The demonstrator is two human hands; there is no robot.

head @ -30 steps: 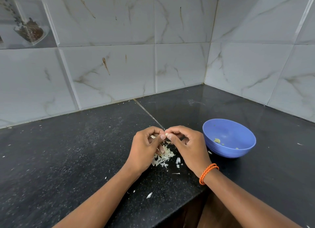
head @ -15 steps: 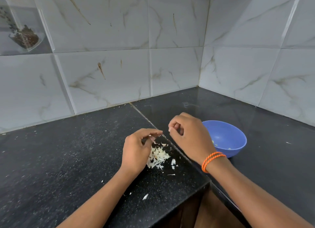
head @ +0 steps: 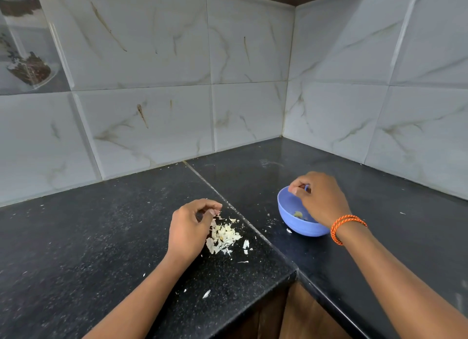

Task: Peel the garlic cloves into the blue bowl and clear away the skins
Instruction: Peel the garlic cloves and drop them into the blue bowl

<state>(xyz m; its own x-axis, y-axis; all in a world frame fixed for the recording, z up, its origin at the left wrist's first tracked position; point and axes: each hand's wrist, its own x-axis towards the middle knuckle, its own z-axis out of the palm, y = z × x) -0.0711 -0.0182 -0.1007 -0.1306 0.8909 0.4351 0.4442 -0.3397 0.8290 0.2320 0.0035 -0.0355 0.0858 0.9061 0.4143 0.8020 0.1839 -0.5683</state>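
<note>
Two hands split for jobs: right hand [head: 320, 198] held over blue bowl [head: 291, 219], fingers curled, clove likely being dropped, grip can't be told. Left hand [head: 190, 227] loosely curled, apparently empty, parked beside skins [head: 224, 237] piled on counter [head: 101, 237].

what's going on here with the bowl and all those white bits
A person is peeling garlic at a black counter. The right hand is over the blue bowl, fingers curled above its rim; whether it holds a clove cannot be seen. A little peeled garlic already lies in the bowl. The left hand hovers with loosely curled fingers beside a pile of skins on the counter. The skins have not been cleared away yet.
</note>
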